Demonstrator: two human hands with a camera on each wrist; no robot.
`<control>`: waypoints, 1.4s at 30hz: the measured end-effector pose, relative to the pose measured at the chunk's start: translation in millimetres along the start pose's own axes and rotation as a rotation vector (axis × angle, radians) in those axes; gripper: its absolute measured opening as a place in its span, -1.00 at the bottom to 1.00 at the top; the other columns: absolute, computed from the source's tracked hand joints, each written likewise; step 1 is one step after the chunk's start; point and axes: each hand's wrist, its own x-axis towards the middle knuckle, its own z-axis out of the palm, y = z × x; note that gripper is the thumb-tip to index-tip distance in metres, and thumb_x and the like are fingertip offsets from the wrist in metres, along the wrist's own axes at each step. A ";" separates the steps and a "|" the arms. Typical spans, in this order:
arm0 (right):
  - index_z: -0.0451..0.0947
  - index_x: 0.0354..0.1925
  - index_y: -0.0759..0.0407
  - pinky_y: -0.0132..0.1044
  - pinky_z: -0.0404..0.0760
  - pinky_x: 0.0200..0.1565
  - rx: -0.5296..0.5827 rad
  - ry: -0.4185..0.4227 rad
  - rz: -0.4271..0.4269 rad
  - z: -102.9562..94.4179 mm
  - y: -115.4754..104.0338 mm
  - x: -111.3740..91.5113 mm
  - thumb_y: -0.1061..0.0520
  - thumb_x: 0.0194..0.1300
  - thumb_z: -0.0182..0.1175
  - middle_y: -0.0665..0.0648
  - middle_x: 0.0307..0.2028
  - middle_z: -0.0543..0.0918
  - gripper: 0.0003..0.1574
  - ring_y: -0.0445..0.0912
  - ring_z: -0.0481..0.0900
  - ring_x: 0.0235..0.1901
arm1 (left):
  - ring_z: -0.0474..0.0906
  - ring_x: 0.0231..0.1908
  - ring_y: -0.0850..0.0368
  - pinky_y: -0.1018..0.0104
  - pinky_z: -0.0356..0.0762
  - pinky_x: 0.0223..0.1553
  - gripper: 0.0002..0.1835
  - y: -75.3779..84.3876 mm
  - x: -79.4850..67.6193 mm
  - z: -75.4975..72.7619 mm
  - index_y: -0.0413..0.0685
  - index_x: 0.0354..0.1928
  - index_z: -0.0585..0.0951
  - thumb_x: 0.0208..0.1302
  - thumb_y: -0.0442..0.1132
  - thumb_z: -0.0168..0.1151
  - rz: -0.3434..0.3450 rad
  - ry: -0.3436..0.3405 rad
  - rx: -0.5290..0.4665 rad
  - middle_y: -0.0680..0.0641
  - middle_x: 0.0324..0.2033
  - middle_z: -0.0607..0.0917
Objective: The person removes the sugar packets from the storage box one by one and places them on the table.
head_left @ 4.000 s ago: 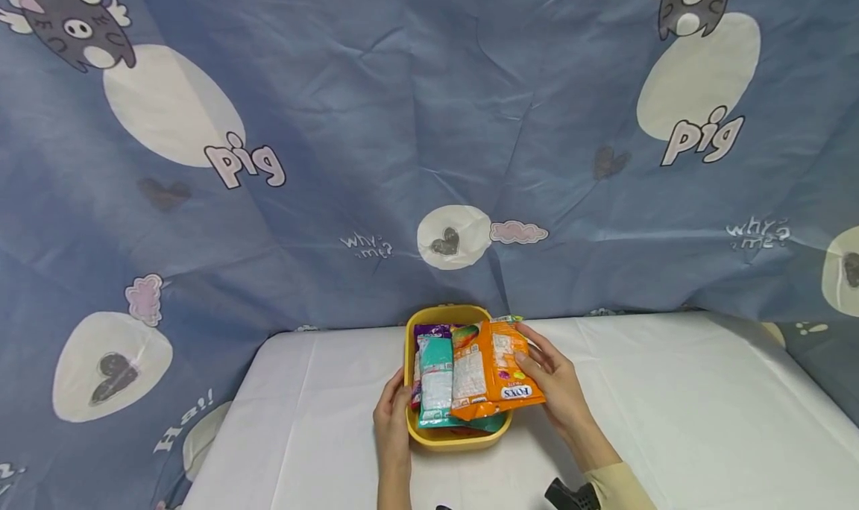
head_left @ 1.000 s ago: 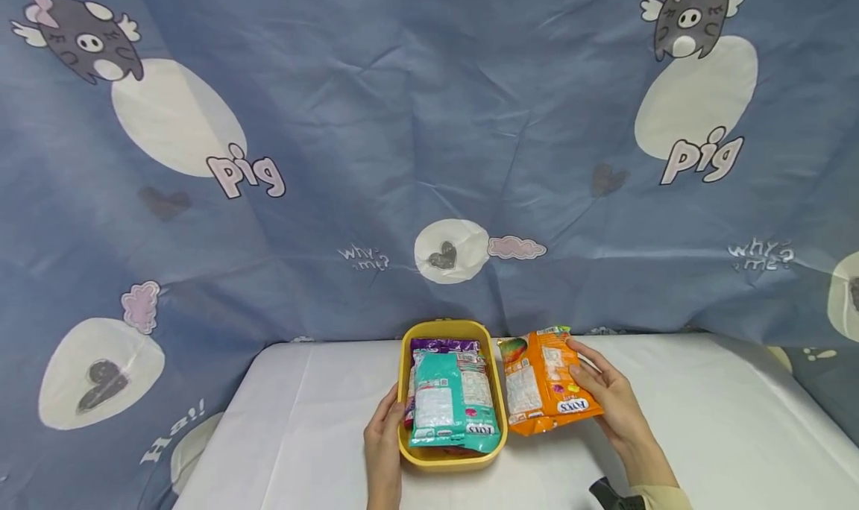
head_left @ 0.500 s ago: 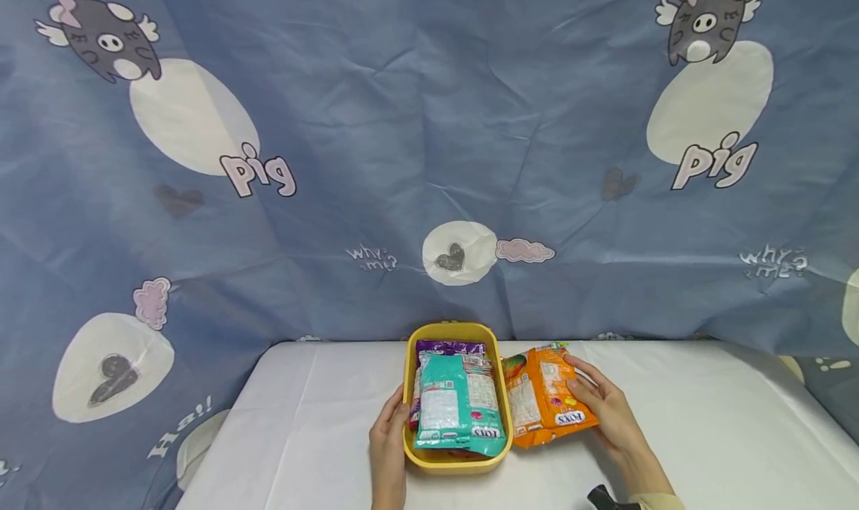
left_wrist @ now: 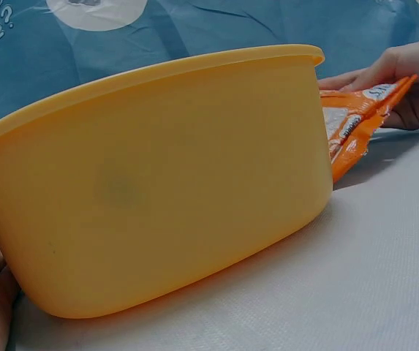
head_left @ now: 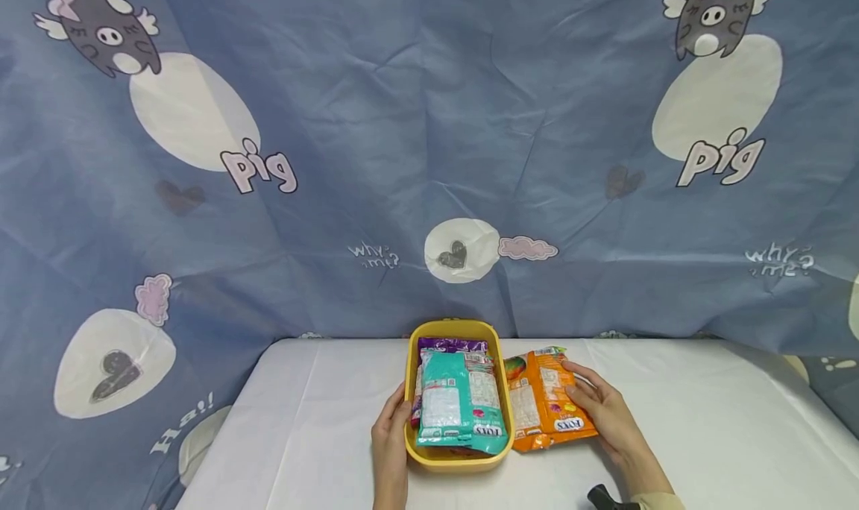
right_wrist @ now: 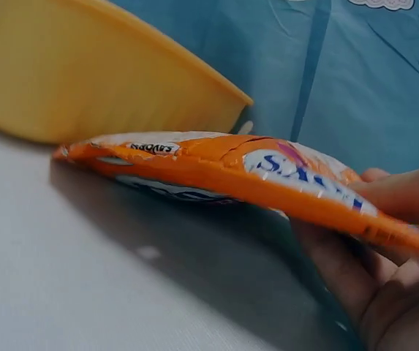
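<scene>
My left hand (head_left: 391, 439) holds the near-left side of a yellow tub (head_left: 458, 466), thumb at the rim and fingers along the outer wall. Inside the tub lie a teal candy bag (head_left: 446, 405) printed FOX'S and, partly covered beneath it, a purple packet (head_left: 452, 344). Just right of the tub, my right hand (head_left: 607, 413) pinches the right edge of an orange FOX'S candy bag (head_left: 546, 398), thumb on top and fingers below. In the right wrist view the orange bag (right_wrist: 216, 164) tilts, its far end low beside the tub, its held end raised with shadow underneath.
A white cloth (head_left: 322, 420) covers the table. Behind it hangs a blue curtain (head_left: 335, 159) with pig prints, meeting the table's back edge right behind the tub. A black device (head_left: 607, 497) is strapped at the right wrist.
The orange bag has come off the tub's contents and moved right, out over the table, then slightly lower, in my right hand. The teal bag is now uncovered. My left hand stays at the tub.
</scene>
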 end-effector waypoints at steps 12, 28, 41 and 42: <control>0.36 0.26 0.06 -0.29 0.59 0.00 -0.489 0.080 -0.237 0.7 -2.8 -1.3 0.15 0.34 0.10 0.30 0.20 0.49 -0.48 0.11 0.50 0.14 | 0.26 0.35 0.04 0.08 0.24 0.37 -0.53 2.8 0.5 -1.5 0.07 0.26 0.45 0.35 0.00 0.03 0.008 -0.015 -0.002 -0.01 0.29 0.44; 0.48 0.12 0.25 -0.02 0.61 0.03 -0.648 0.231 -0.446 9.4 13.8 0.5 0.31 0.27 0.12 0.24 0.12 0.47 -0.57 0.12 0.53 0.06 | 0.23 0.37 0.02 0.07 0.22 0.38 -0.52 5.7 -2.5 0.4 0.07 0.28 0.43 0.37 -0.01 0.01 0.021 -0.014 0.011 -0.03 0.31 0.41; 0.41 0.16 0.07 -0.44 0.47 0.09 -0.576 0.296 -0.364 8.4 19.6 -3.2 0.15 0.41 -0.04 0.14 0.12 0.50 -0.62 0.03 0.50 0.09 | 0.24 0.36 0.08 0.13 0.23 0.38 -0.55 2.2 0.6 0.6 0.11 0.26 0.45 0.35 -0.05 0.04 0.029 -0.017 -0.031 0.02 0.29 0.44; 0.42 0.16 0.07 -0.54 0.44 0.06 -0.564 0.303 -0.369 8.7 20.1 -3.3 0.14 0.42 -0.05 0.13 0.11 0.51 -0.63 0.01 0.50 0.08 | 0.24 0.36 0.08 0.12 0.23 0.38 -0.55 2.2 0.6 0.5 0.11 0.26 0.45 0.35 -0.05 0.04 0.031 -0.016 -0.033 0.02 0.30 0.44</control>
